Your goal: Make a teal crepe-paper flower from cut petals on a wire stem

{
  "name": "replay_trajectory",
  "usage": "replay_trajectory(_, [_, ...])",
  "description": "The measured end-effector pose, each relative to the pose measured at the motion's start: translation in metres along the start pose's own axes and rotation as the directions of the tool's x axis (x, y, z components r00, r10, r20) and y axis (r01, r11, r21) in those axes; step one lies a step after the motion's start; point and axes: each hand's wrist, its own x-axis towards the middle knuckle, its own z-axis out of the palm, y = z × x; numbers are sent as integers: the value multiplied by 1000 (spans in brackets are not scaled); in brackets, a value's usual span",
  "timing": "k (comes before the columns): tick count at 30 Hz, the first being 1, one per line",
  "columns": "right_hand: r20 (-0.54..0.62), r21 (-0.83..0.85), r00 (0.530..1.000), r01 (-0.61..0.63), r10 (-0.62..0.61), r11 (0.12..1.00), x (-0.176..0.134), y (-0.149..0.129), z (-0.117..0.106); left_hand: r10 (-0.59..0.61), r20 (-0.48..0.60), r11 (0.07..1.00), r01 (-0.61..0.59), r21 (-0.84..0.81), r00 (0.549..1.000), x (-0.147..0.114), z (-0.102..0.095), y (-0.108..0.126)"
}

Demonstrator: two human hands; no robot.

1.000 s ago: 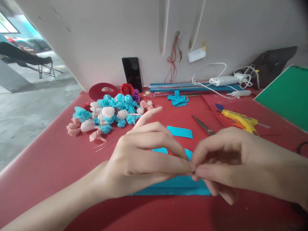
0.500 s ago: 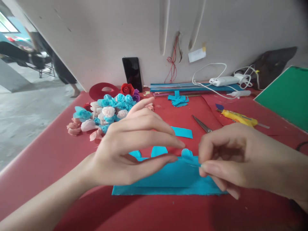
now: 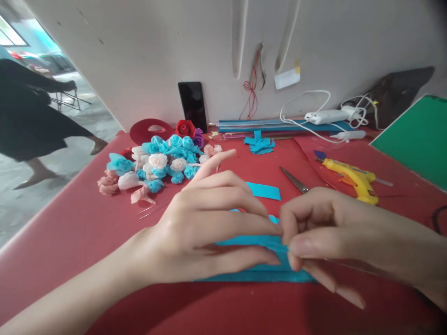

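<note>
My left hand (image 3: pixel 213 228) reaches over the blue crepe paper sheet (image 3: pixel 258 274), thumb and fingers stretched and apart. Its fingertips come close to my right hand (image 3: pixel 324 237), and I cannot tell whether they touch it. Thumb and forefinger of my right hand are pinched on a small blue crepe paper piece (image 3: pixel 283 249), mostly hidden by the fingers. A thin line, perhaps a wire, runs from that hand under the palm. A cut blue strip (image 3: pixel 265 191) lies behind my hands. Scissors (image 3: pixel 293 179) lie partly behind my right hand.
Blue, white and pink paper flowers (image 3: pixel 159 160) are heaped at left, with thin wires (image 3: pixel 153 209) nearby. A yellow glue gun (image 3: pixel 356 179) lies at right. A phone (image 3: pixel 193 106) leans on the back wall near a white power strip (image 3: pixel 326 116). A person in dark clothing (image 3: pixel 31 111) walks at far left.
My left hand has moved right and slightly down, its fingertips now close to my right hand. My right hand keeps its pinch. The person at far left has come further into view.
</note>
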Motion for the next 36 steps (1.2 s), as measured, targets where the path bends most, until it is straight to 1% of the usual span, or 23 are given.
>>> replay_trajectory(3, [-10,30,1000,-3,3,1000,-2,1,-1,-73,-38,993,70,-93,997,-1,4,1])
replay_trajectory(6, [-13,18,1000,5,-5,1000,-3,0,-1,-107,-43,989,101,-112,993,-1,6,2])
replay_trajectory(16, [9,47,1000,-26,26,999,0,-1,-2,-51,-38,999,50,-11,998,1,4,3])
replay_trajectory(20, [0,51,998,-58,58,997,1,-6,2,-50,-59,999,50,-2,997,-1,5,2])
replay_trajectory(22, [-17,54,998,-66,67,996,1,-7,2,-63,-60,998,62,-19,996,-2,6,1])
replay_trajectory(27, [22,55,1000,9,-10,998,4,0,-2,-126,-49,982,118,-149,991,-7,7,0])
replay_trajectory(29, [2,43,1000,-3,3,999,4,1,-3,-142,-63,977,130,-166,988,-7,8,0])
replay_trajectory(33, [-35,20,999,-6,6,1000,3,2,-3,-131,-78,988,124,-90,988,-5,9,2])
replay_trajectory(36, [-38,-19,999,7,-8,1000,3,3,-3,-95,-32,996,94,-5,995,-3,8,2])
